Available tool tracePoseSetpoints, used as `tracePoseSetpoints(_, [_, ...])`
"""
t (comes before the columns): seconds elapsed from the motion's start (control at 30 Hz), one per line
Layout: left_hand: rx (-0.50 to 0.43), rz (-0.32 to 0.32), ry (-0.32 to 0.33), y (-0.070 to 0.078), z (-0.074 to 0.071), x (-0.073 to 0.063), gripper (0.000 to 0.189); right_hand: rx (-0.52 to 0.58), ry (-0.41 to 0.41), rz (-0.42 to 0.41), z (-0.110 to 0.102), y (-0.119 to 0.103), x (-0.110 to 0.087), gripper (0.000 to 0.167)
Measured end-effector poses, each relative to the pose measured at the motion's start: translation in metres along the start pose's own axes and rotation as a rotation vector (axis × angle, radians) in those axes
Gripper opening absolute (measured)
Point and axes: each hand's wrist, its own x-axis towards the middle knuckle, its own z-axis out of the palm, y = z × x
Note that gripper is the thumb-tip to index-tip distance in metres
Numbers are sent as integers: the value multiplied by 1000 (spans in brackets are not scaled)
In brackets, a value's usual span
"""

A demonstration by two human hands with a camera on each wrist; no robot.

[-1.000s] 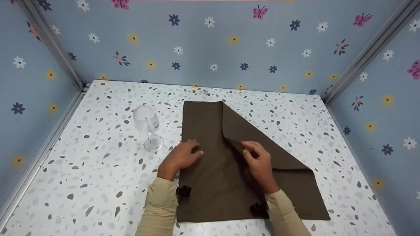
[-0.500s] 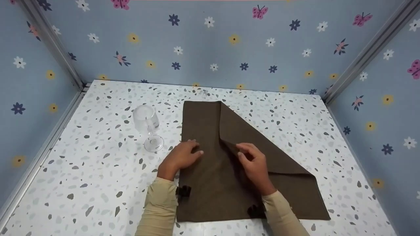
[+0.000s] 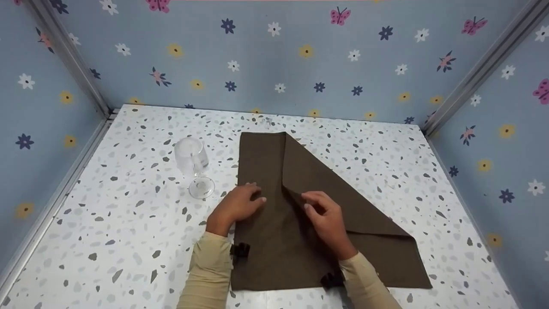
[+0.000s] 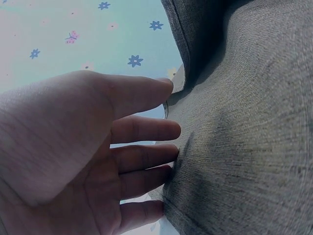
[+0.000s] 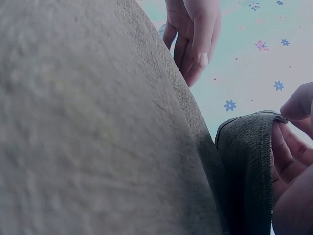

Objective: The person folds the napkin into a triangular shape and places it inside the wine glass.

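Below blue floral walls (image 3: pixel 257 47), a white speckled surface (image 3: pixel 128 184) has a cropped near edge. The left hand (image 3: pixel 235 207), fingers relaxed, touches brown cloth (image 3: pixel 274 253) the right hand (image 3: pixel 328 221) pinches.

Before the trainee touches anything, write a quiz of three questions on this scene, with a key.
1. True or false: the clear stemmed drinking glass sits to the left of the large brown woven cloth, apart from it.

2. Multiple choice: what does the person's right hand pinch?
A. the glass
B. the cloth
C. nothing

3. Short answer: which hand grips nothing?

Key:
1. True.
2. B; it pinches the cloth's turned-over part.
3. The left hand, which lies by the cloth's left edge.
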Motion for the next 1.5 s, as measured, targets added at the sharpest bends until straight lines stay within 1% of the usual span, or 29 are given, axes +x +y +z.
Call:
tracePoseSetpoints(0.13, [0, 11, 7, 0, 0, 1, 45, 8, -5, -5, 2, -3, -1, 22])
tracePoseSetpoints(0.37, [1, 5, 5, 0, 0, 1, 45, 15, -41, -31, 7, -7, -4, 23])
tracePoseSetpoints(0.63, [-6, -38, -15, 1, 0, 1, 47, 18, -99, -52, 11, -12, -10, 22])
tracePoseSetpoints(0.73, [-10, -42, -18, 2, 0, 0, 47, 17, -108, -56, 13, -14, -11, 22])
tracePoseSetpoints(1.0, [2, -35, -1, 1, 0, 1, 46, 41, -139, -19, 18, -18, -15, 22])
tracePoseSetpoints(1.27, [2, -33, -2, 1, 0, 1, 46, 58, -159, 8, 21, -21, -17, 22])
tracePoseSetpoints(1.5, [0, -18, -5, 1, 0, 0, 47, 69, -201, -2, 21, -24, -18, 23])
